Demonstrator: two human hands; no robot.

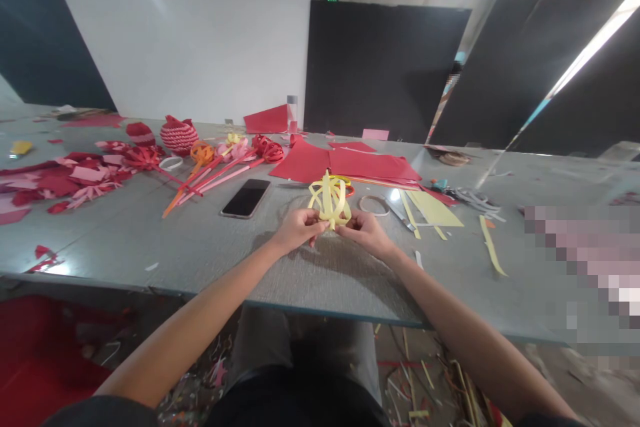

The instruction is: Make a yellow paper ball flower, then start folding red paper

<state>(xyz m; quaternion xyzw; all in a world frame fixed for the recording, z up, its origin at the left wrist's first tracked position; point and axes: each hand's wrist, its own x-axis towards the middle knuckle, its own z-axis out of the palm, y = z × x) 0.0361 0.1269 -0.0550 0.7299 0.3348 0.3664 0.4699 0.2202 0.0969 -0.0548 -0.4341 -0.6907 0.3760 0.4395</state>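
With fingers curled and thumb pressed close, pinches in the left hand (298,230) the base of a yellow paper flower (327,197), just above the middle of the table (200,253); pinches the same base from the other side in the right hand (367,233), thumb nearly against fingertips.

Counts as done, at left beside a heap of red and pink paper (75,177), several stemmed flowers, among them an orange one (202,153) and a red one (269,149). In the middle, seems only part-way: has yellow loops arched and gathered, but probably needs fastening, then a stem. Cannot make out any stem under the grip. To the right, has a yellow sheet (440,209) and a loose yellow strip (493,250) for further pieces.

For moving, meets a phone (246,199) near the left hand and red sheets (350,163) behind the flower. Has room towards the near table edge. At right, must mind what looks like a cutter (401,217).
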